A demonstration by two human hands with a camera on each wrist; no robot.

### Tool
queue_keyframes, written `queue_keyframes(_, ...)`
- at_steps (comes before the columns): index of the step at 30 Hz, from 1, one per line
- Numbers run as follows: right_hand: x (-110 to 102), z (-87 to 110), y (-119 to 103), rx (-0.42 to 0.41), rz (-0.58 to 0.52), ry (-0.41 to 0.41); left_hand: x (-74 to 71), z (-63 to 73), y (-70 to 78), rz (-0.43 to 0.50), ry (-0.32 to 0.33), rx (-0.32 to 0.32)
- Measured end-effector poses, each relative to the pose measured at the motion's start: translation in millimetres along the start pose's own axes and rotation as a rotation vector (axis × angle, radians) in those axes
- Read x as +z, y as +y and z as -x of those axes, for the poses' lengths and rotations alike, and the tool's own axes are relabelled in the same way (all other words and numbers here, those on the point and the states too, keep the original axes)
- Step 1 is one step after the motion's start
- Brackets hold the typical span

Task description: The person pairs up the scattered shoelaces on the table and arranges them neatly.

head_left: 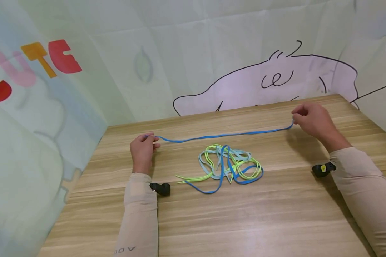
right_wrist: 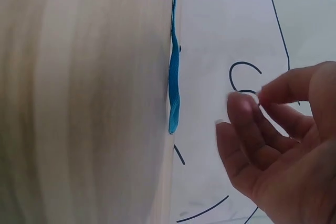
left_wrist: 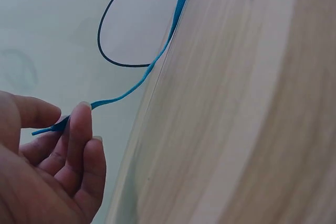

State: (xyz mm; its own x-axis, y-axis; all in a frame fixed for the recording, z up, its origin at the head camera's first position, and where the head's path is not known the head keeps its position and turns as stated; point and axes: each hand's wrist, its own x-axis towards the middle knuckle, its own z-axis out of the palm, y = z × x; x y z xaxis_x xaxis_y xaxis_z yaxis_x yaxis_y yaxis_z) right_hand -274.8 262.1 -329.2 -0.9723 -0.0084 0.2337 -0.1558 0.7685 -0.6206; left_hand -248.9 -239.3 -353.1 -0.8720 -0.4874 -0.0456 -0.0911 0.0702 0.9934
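a: entry one; lace (head_left: 223, 135), found where?

b: strung nearly straight between left hand (head_left: 142, 151) and right hand (head_left: 313, 119), dipping a little near left end; set beyond pile (head_left: 222, 162) and apart from it; cannot tell how much rests on table (head_left: 244, 221)

a: left hand, state of fingers?

b: grasping lace near its end, pinched between thumb and fingertip; in left wrist view, with narrow tip poking out past pinch

a: right hand, same?

b: unsure; bent, with thumb against fingertip; right at lace end in head view, yet clear of it in right wrist view; cannot tell whether grasping or just released, so no guess logged

a: and pile?

b: lying on table, untouched by either hand; tangled in loops of yellow-green, pale blue and blue, with some loose ends pointing left

a: step in hand, by judgement?

b: stretching lace out into a line, away from pile; likely well along, given near-straight run; perhaps not yet flat at right end, judging by upward bend there in head view

a: next move, calling for what?

b: probably a check of right pinch first; then even, light tension and a gentle lowering of left end, so as to leave lace straight; too hard a tug, and likely to skew out of line
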Motion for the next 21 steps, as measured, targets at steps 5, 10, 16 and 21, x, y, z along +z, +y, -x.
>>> queue_keyframes(5, 1.0, -2.9, 3.3, -0.024, 0.073, -0.199, -2.0, -1.7, -1.3, 0.004, 0.004, -0.015)
queue_keyframes(10, 4.2, -3.6, 3.7, -0.037, 0.098, -0.345, -3.4, -1.0, -0.8, 0.001, -0.001, -0.022)
queue_keyframes(16, 5.6, -1.2, 2.0, -0.041, 0.15, -0.399, -4.3, 0.6, 0.1, 0.026, 0.005, -0.047)
queue_keyframes(21, 3.4, -0.1, 1.0, -0.019, 0.185, -0.39, -4.1, -1.1, -0.5, 0.033, 0.014, -0.065)
